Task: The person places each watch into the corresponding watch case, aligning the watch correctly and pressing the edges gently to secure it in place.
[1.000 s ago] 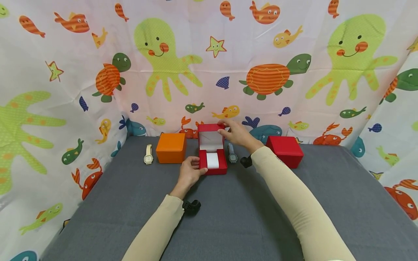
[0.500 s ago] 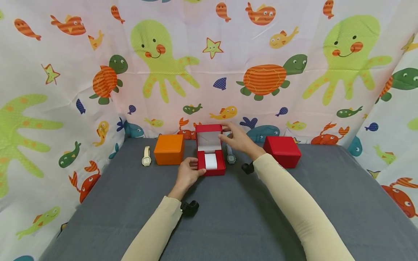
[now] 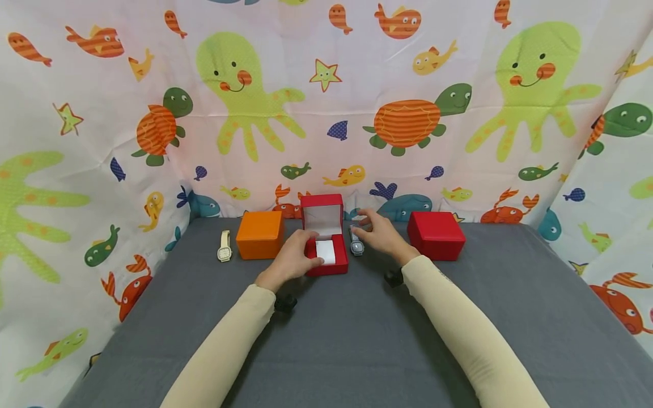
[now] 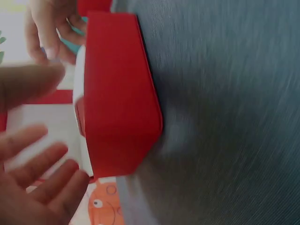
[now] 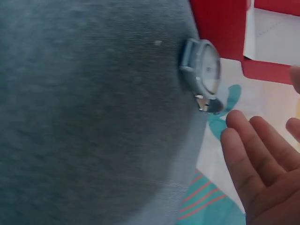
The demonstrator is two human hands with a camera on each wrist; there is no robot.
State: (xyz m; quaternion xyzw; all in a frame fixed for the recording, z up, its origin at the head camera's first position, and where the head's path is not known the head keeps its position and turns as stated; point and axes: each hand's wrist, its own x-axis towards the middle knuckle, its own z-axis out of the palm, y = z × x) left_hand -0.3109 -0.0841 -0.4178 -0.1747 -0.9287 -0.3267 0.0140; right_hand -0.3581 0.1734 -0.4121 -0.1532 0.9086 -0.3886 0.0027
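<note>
A red watch box [image 3: 340, 268] stands with its lid [image 3: 322, 200] raised, its light lining showing and a white cushion [image 3: 325, 252] inside. My left hand [image 3: 294, 256] hovers at the left of the box, fingers spread over its edge beside the cushion. In the left wrist view its fingertips [image 4: 77, 180] are apart from the box's red side. Right of the box lies a silver-grey wristwatch [image 5: 208, 69], face up. Close above its strap, my right hand [image 3: 382, 233] has its fingers loosely bent and holds nothing.
An orange box [image 3: 260, 235] stands left of the raised-lid box, with a gold-coloured wristwatch [image 3: 224, 247] beyond it. A second red box [image 3: 436, 235], lid down, is at the right. Behind hangs a sea-animal curtain [image 3: 331, 102]; grey cloth [image 3: 347, 340] covers the table.
My right hand has left the raised lid and come down rightward near the silver-grey watch. My left hand has let go of the box's side and lifted over its edge.
</note>
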